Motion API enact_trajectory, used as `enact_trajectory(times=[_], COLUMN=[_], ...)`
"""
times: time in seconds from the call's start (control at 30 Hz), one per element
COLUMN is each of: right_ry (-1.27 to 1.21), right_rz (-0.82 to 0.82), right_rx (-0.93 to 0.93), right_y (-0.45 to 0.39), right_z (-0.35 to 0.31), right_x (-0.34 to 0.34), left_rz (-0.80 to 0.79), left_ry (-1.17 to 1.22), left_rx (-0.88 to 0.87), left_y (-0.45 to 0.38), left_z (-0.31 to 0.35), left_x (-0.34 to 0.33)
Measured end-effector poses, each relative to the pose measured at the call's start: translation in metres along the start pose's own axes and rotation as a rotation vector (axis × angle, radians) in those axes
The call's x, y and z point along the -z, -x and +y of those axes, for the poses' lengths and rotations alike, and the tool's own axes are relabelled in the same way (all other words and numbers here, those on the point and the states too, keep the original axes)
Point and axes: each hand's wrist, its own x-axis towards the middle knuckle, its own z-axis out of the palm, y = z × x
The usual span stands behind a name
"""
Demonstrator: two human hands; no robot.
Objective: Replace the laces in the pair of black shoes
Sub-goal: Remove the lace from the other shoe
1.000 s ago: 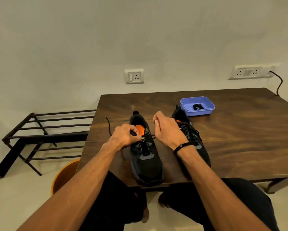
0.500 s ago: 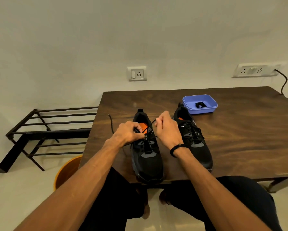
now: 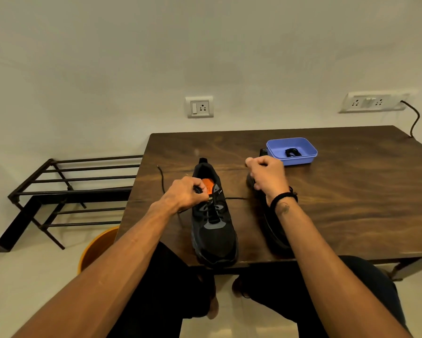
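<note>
Pinching the collar of the left shoe [image 3: 213, 223] near its top eyelets, the left hand [image 3: 189, 195] is steadying it, fingers curled round the edge beside the orange lining. The right hand [image 3: 268, 178] is clenching one end of the black lace [image 3: 236, 198], which is running taut from an eyelet on the shoe's right side across to that fist; the exact fingers doing the holding are hidden from where I am standing.

That lace is lying left to right, crosswise to the shoe, whose long axis is pointing from the near edge of the desk [image 3: 351, 203] toward the far wall. The right hand is the nearer one to the lace's free end, so I judge any further pull to be going rightward and away from the eyelet.

The other lace tail [image 3: 161, 178] is trailing on the desk to the left of the shoe. The right shoe [image 3: 271, 230] is standing just beside, partly hidden under the right wrist. Farther off, a blue tray [image 3: 291, 142] is holding a coiled black lace [image 3: 292, 152].
</note>
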Motion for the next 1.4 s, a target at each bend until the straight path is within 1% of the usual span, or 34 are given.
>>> enact_trajectory(times=[0.1,0.13,0.17,0.23,0.3,0.33,0.4,0.6,0.67,0.73,0.77,0.8,0.83,0.9,0.93,1.0,1.03,1.07,1.1,1.13,1.17,1.23,1.27,1.33,1.4], right_ry=[0.592,0.758,0.864,0.903,0.854,0.84,0.833,0.821,0.839,0.854,0.851,0.843,0.831,0.828,0.836,0.848,0.857,0.867,0.88,0.893,0.9,0.903,0.903,0.905,0.892], right_rz=[-0.208,-0.282,-0.375,-0.56,-0.658,-0.668,-0.628,-0.525,-0.47,-0.391,-0.359,-0.337,-0.329,-0.33,-0.341,-0.356,-0.357,-0.359,-0.361,-0.36,-0.357,-0.346,-0.342,-0.336,-0.327], right_rx=[0.164,0.254,0.323,0.411,0.427,0.42,0.423,0.438,0.445,0.44,0.436,0.428,0.423,0.437,0.452,0.493,0.507,0.512,0.513,0.509,0.506,0.512,0.513,0.51,0.494], right_y=[0.013,0.017,0.022,0.028,0.03,0.031,0.031,0.025,0.023,0.018,0.016,0.015,0.015,0.017,0.018,0.022,0.023,0.023,0.023,0.023,0.023,0.023,0.024,0.026,0.027], right_z=[0.009,0.01,0.009,0.006,0.006,0.006,0.008,0.017,0.021,0.023,0.023,0.024,0.023,0.021,0.021,0.018,0.018,0.017,0.017,0.018,0.019,0.02,0.02,0.018,0.015], right_x=[-0.01,-0.014,-0.018,-0.023,-0.028,-0.03,-0.033,-0.032,-0.033,-0.032,-0.032,-0.03,-0.029,-0.029,-0.029,-0.033,-0.034,-0.035,-0.036,-0.036,-0.036,-0.035,-0.035,-0.036,-0.037], left_rz=[-0.069,-0.102,-0.134,-0.163,-0.181,-0.197,-0.238,-0.28,-0.263,-0.23,-0.231,-0.248,-0.264,-0.251,-0.214,-0.075,0.019,0.104,0.149,0.143,0.095,-0.005,-0.025,-0.015,0.041], left_ry=[-0.075,-0.098,-0.125,-0.209,-0.255,-0.25,-0.195,0.007,0.224,0.54,0.656,0.717,0.726,0.627,0.492,0.134,0.018,-0.034,-0.069,-0.13,-0.221,-0.377,-0.419,-0.417,-0.309], left_rx=[-0.039,-0.037,-0.031,-0.041,-0.059,-0.067,-0.074,-0.003,0.079,0.216,0.276,0.319,0.344,0.34,0.292,0.108,0.01,-0.082,-0.156,-0.205,-0.216,-0.161,-0.153,-0.218,-0.291], left_y=[0.001,0.002,0.003,0.003,0.002,0.002,0.001,-0.001,0.0,0.003,0.005,0.006,0.007,0.008,0.008,0.007,0.007,0.007,0.006,0.003,0.002,-0.003,-0.004,-0.005,-0.003], left_z=[0.004,0.006,0.009,0.013,0.015,0.014,0.012,0.007,0.005,0.004,0.004,0.004,0.005,0.007,0.006,0.005,0.005,0.006,0.006,0.007,0.008,0.007,0.006,0.008,0.009], left_x=[-0.001,-0.002,-0.002,-0.003,-0.003,-0.003,-0.002,-0.003,-0.002,0.001,0.005,0.005,0.007,0.008,0.007,0.005,0.003,0.002,0.001,0.0,-0.002,-0.008,-0.009,-0.008,-0.002])
